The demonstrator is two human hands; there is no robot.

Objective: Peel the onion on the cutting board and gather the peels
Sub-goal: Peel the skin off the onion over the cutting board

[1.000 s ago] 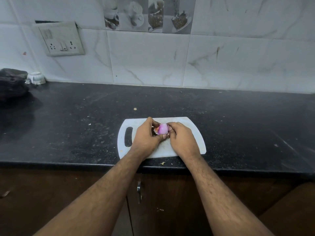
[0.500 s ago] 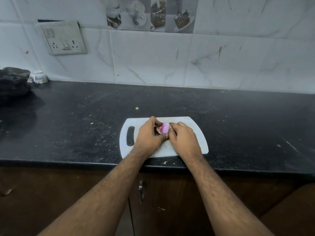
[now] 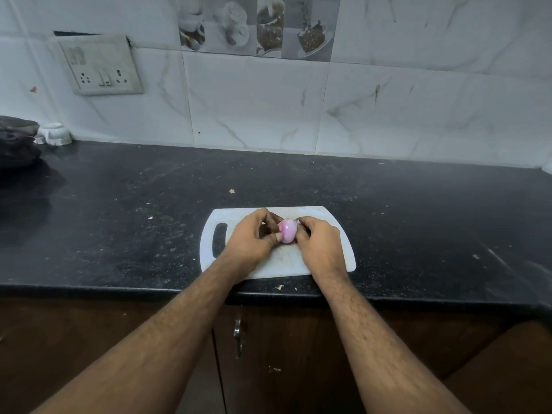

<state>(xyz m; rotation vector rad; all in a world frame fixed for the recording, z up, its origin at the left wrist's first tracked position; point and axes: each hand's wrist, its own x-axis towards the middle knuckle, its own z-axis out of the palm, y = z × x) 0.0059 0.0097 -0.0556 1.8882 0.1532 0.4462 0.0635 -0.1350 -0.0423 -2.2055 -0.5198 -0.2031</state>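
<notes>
Head view. A white cutting board [image 3: 340,252] lies on a black countertop [image 3: 119,219], close to the near edge, with its handle slot at the left end. Both hands are over the board. The onion [image 3: 287,230], pink-purple and glossy with most of its surface bare, is held between them above the far-middle part of the board.

The left hand [image 3: 249,242] grips the onion from the left, fingers curled round its far side and the thumb pressed against its near-left face. The right hand [image 3: 319,245] grips it from the right, fingers curled tight at its upper right edge, where a pale flap of peel [image 3: 297,224] shows against the fingertips. Whether that flap is pinched or only touched cannot be told.

Small pale scraps lie on the countertop: one far of the board [image 3: 231,191], one just near of it at the counter edge [image 3: 280,287].

On the tiled wall at far left is a switch plate [image 3: 101,65]. Below it, at the far-left end of the counter, sit a small white cup [image 3: 55,133] and a dark bundle [image 3: 16,141]. Brown cabinet doors with a metal handle [image 3: 237,336] stand below the counter.
</notes>
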